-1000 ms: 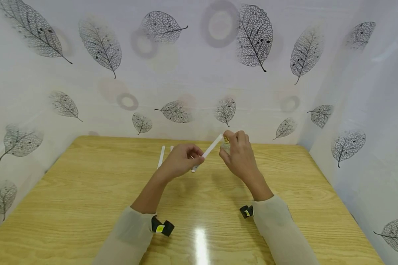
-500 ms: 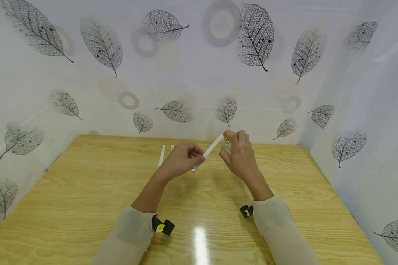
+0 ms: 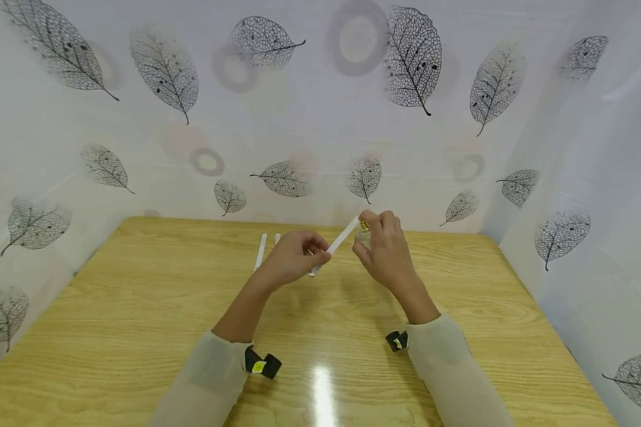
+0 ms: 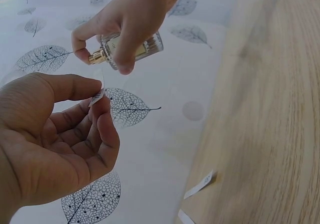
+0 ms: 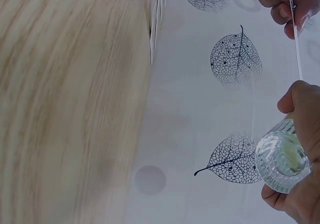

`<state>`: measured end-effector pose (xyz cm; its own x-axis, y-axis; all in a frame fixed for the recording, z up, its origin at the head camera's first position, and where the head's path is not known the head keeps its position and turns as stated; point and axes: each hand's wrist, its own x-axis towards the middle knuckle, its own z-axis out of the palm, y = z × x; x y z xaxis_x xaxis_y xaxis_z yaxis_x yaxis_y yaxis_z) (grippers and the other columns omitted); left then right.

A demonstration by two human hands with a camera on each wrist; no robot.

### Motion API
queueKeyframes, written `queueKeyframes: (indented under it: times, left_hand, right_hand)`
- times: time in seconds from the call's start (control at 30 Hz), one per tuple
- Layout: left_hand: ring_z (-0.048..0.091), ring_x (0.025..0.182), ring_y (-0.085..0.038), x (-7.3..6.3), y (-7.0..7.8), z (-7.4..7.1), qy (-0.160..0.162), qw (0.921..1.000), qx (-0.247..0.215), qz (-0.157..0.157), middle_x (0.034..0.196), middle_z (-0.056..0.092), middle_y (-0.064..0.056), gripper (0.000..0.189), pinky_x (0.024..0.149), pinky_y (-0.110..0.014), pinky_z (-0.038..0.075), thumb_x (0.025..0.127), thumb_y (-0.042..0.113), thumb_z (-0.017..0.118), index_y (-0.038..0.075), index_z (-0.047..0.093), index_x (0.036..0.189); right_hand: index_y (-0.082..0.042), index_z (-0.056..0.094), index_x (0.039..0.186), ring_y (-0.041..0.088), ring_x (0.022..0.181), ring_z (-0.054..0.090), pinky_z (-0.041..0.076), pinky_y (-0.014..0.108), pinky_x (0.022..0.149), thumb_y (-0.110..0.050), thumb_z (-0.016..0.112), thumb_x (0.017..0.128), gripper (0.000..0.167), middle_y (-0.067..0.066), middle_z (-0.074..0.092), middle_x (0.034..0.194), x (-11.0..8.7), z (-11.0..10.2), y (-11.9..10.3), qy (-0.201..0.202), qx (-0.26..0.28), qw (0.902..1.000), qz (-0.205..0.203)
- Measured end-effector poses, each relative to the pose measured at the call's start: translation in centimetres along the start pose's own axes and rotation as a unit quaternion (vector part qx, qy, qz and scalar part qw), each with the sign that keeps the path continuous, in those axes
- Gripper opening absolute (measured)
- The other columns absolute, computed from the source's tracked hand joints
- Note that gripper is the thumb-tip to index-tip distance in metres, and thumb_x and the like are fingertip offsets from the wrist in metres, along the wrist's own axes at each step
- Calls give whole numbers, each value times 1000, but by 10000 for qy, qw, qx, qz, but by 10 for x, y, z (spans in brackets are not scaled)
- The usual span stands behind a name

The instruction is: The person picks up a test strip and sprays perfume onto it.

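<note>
My left hand (image 3: 294, 261) pinches the lower end of a white paper scent strip (image 3: 343, 235) between thumb and index finger. The strip slants up to the right, its far end right at the nozzle of a perfume bottle (image 3: 363, 238). Wrapped around that bottle is my right hand (image 3: 389, 252), its index finger on top of the gold sprayer (image 4: 97, 57). In the left wrist view the bottle lies tilted nearly sideways in the grip, clear glass with a pale label. Its faceted glass base (image 5: 282, 159) faces the camera in the right wrist view.
More white strips (image 3: 259, 252) lie on the wooden table (image 3: 192, 332) behind and beside my left hand, which partly hides them. Past the table's far edge hangs a pale curtain (image 3: 310, 118) with a leaf print, which also runs along both sides.
</note>
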<state>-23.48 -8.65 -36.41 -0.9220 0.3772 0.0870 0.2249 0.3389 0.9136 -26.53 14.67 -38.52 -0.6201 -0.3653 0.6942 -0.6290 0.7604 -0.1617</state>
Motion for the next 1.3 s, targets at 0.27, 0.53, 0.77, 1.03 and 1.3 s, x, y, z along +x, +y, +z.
queueKeyframes:
  times: [0.27, 0.53, 0.77, 1.03, 1.3]
  left_hand:
    - [65, 82, -42, -1, 1, 0, 13, 9999, -116, -72, 95, 68, -17, 15, 62, -36, 53, 100, 18, 68, 5, 69, 107]
    - [63, 84, -44, 0, -2, -5, 169, 9997, -93, -130, 91, 69, -12, 15, 61, -32, 51, 98, 15, 70, 3, 69, 107]
    - [63, 82, -34, -2, -9, -22, 444, 9985, -197, -257, 98, 68, -15, 17, 62, -28, 51, 98, 16, 69, 5, 69, 110]
    - [61, 89, -38, -8, -22, -58, 877, 9947, -460, -264, 98, 68, -14, 25, 69, -30, 54, 101, 16, 67, -2, 67, 117]
    - [64, 87, -22, -15, -42, -90, 1478, 9846, -528, -765, 106, 68, -13, 30, 72, -27, 56, 101, 19, 66, -2, 64, 123]
  right_hand:
    - [-12, 38, 130, 31, 75, 38, 33, 40, 63, -11, 66, 92, 47, 17, 40, 95, 0, 0, 2, 129, 39, 9998, -136]
    - [-13, 38, 131, 33, 76, 39, 33, 41, 64, -12, 66, 92, 48, 17, 39, 96, 1, -1, 3, 159, 97, 9998, -94]
    - [-13, 38, 131, 31, 75, 36, 32, 41, 64, -11, 67, 93, 48, 17, 39, 96, 1, -1, 3, 197, 76, 9996, -180]
    - [-13, 38, 131, 31, 75, 37, 32, 39, 63, -11, 68, 92, 49, 17, 40, 96, 2, -1, 3, 176, 25, 9997, -170]
    - [-13, 42, 128, 31, 73, 40, 33, 40, 62, -13, 64, 93, 42, 18, 42, 97, 1, 0, 3, 99, -70, 9999, -70]
